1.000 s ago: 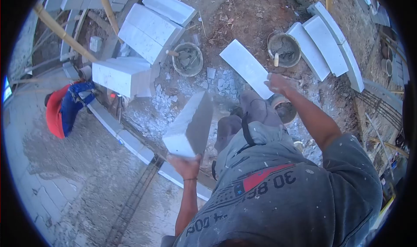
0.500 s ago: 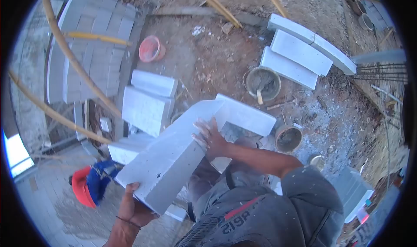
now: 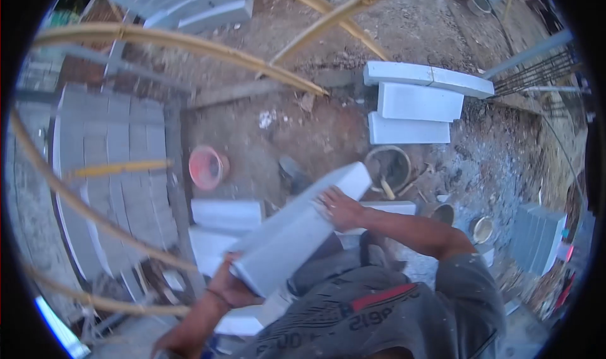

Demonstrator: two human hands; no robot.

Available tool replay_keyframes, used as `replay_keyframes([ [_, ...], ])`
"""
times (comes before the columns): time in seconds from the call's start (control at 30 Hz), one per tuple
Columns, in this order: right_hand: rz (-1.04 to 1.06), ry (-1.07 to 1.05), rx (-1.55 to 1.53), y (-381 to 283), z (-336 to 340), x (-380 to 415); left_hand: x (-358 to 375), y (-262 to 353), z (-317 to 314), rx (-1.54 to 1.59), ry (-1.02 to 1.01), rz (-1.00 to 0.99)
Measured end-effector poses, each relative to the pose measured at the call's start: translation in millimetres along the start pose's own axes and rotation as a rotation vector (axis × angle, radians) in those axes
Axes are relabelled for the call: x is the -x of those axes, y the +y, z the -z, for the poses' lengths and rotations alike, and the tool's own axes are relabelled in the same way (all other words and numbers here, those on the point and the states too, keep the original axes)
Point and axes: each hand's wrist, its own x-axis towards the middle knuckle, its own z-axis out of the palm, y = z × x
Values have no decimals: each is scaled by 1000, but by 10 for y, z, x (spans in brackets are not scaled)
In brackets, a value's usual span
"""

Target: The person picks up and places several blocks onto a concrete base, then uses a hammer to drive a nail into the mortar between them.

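Note:
A long pale lightweight concrete block (image 3: pixel 297 226) slants across my front, held off the ground. My left hand (image 3: pixel 230 286) grips its near lower-left end, thumb on the upper edge and fingers underneath. Toward the far end, my right hand (image 3: pixel 341 209) presses against the upper side, its fingertips whitish with dust. Beneath and behind the held block lie more pale blocks (image 3: pixel 227 215), partly hidden by it. A shoe (image 3: pixel 291 171) shows on the dirt just beyond the block.
A red bucket (image 3: pixel 208 167) stands left of centre, a mortar bucket (image 3: pixel 399 160) with a wooden handle right of it. Blocks (image 3: pixel 420 101) are stacked behind. Bamboo poles (image 3: pixel 183 40) cross the left and top. A large block stack (image 3: pixel 113 182) stands left; steel bars (image 3: pixel 536 75) stick out right.
My view has turned and shifted, showing more ground ahead. The held block stays in both hands, now seen more narrowly. The red and blue clothing at lower left has mostly left view.

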Motion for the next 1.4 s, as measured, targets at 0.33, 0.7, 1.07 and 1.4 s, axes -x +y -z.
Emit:
replay_keyframes([
  [0.33, -335, -217, 49, 975, 411, -1828, -1334, 3278, 98, -145, 0, 97],
  [0.7, -488, -289, 14, 2574, -348, -3090, -3871, 5309, 462, -277, 390, -48],
  [1.07, -555, -143, 88, 4226, -1958, -3525, -5993, 5897, 555, -495, 604, -575],
  [1.4, -493, -211, 150, 4438, -2066, -2646, -5956, 4751, -1192, -2525, 732, -577],
])
